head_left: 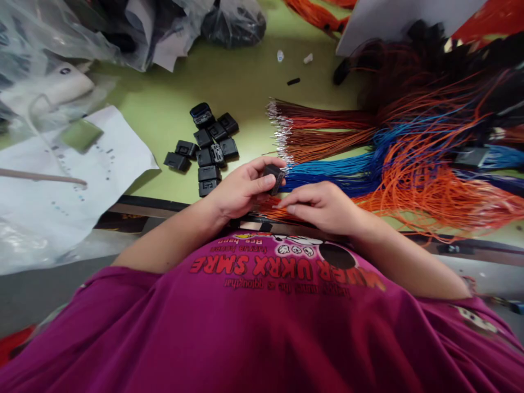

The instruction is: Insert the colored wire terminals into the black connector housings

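Observation:
A black connector housing [274, 177] is gripped between the thumb and fingers of my left hand [245, 188], its face with small cavities turned to the right. My right hand [323, 204] is just right of it, thumb and forefinger pinched together on an orange wire [268, 207] low by the table edge; the fingertips partly hide the wire. Right beyond both hands lie sorted bundles of brown wires [327, 114], light blue wires [339, 165] and dark blue wires [327, 180], with bare metal terminals [280, 131] at their left ends.
Several black housings [207, 158] lie in a loose group left of my hands. Tangled orange wires [450, 185] spread over the right side. Small loose pieces, one a black strip [293, 81], lie at the back. Paper [118, 147] and clear plastic bags [233, 22] cover the left and back.

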Motion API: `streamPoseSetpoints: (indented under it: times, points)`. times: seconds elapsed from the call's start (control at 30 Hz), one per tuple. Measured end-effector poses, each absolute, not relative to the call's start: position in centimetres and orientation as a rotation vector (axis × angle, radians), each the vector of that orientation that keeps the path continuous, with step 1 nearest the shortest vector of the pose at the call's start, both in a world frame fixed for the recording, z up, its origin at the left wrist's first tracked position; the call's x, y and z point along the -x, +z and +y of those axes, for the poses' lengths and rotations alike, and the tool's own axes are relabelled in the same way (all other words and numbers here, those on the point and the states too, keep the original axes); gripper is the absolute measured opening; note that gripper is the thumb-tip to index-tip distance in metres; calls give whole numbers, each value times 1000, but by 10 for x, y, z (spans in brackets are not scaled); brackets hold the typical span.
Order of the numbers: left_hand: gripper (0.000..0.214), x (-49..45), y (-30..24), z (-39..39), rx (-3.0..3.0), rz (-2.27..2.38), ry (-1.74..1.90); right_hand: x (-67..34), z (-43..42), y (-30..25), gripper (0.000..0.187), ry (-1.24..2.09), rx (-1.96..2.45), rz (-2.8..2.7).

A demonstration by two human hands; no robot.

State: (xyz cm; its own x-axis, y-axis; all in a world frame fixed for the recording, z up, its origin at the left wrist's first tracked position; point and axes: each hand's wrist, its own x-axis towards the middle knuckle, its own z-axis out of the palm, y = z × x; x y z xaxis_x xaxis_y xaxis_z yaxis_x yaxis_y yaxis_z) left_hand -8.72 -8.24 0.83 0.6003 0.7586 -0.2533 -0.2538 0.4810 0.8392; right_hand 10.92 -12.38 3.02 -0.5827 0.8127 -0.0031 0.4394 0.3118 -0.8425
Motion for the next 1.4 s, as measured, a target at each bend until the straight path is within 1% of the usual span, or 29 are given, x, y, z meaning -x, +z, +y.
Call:
streamPoseSetpoints:
  times: [0.1,0.17,0.27,0.3,0.4,0.43,0.6,0.83,1.0,1.4]
  points:
    - [36,91,6,-83,-855,643,702,-111,-124,24,18,1046,1270,-1929]
    - [29,93,5,-83,-858,640,719,-111,-126,23,16,943,1324,-1901]
    - [27,92,4,-84,-901,674,731,-109,-128,23,16,782,1340,-1940]
    - [28,92,4,-84,-926,684,741,-109,-129,23,17,733,1337,-1959]
    - [49,91,2,-84,-975,689,754,-108,-133,24,20,641,1333,-2008]
    - [53,91,2,-84,-975,690,738,-108,-134,24,20,623,1329,-2021]
    - [52,93,1,-85,-880,675,677,-109,-136,23,24,482,1296,-2118]
    - [50,93,-1,-85,-847,641,636,-112,-134,21,28,217,1254,-2401]
    - [53,94,-4,-84,-897,659,637,-113,-134,22,27,145,1234,-2461]
    - [50,96,-8,-83,-952,658,651,-114,-133,22,29,134,1269,-2519]
